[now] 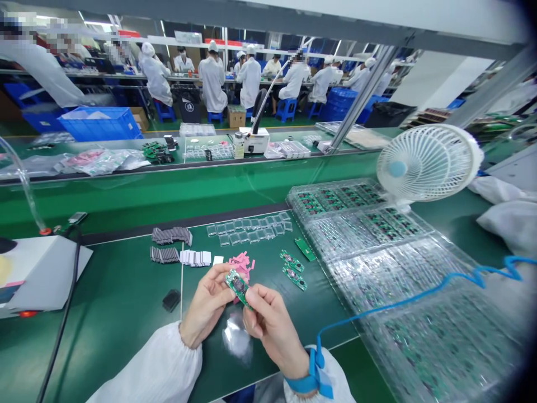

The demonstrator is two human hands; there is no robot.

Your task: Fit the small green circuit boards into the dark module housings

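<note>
A small green circuit board [238, 286] is held tilted above the table between both my hands. My left hand [212, 299] pinches its upper left end, and the fingers of my right hand [272, 316] close on its lower right end. Just behind the board lies a pile of pink strips [243, 263], partly hidden by my fingers. To the right rest two similar circuit boards [295, 278] and a plain green board [305, 249]. Left of the pile are white pads [195, 258] and dark grey pads [164, 255] in rows.
Clear plastic frames [249, 229] stand in rows at the back. Stacked trays of boards [377, 252] fill the right side, with a white fan [430, 162] behind. A blue coiled cord [377, 308] runs to my right wristband [304, 383]. A black piece [171, 300] lies left.
</note>
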